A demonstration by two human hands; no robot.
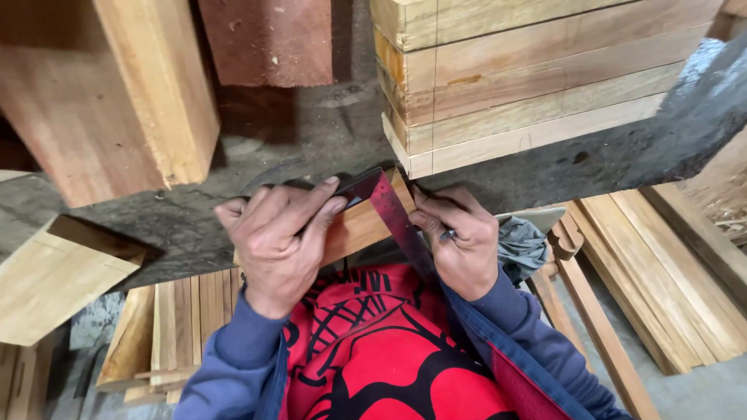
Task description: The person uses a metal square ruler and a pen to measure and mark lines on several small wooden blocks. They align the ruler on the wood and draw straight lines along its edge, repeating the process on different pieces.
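Note:
A small wooden piece (362,225) lies on the dark grey bench edge (233,202) in front of me. My left hand (274,241) presses a metal try square (389,210) onto it, fingers over the square's dark stock. The square's reddish blade runs down across the wood toward my chest. My right hand (461,241) sits against the blade's right side, closed on a thin pen or pencil (448,233) whose tip is hidden. A red printed shirt and blue sleeves show below.
A stack of pale planks (529,78) rests on the bench at the upper right. Thick wooden blocks (117,93) stand at the upper left, a reddish one (268,39) behind. Loose boards (661,272) and slats (187,327) lie on the floor on both sides.

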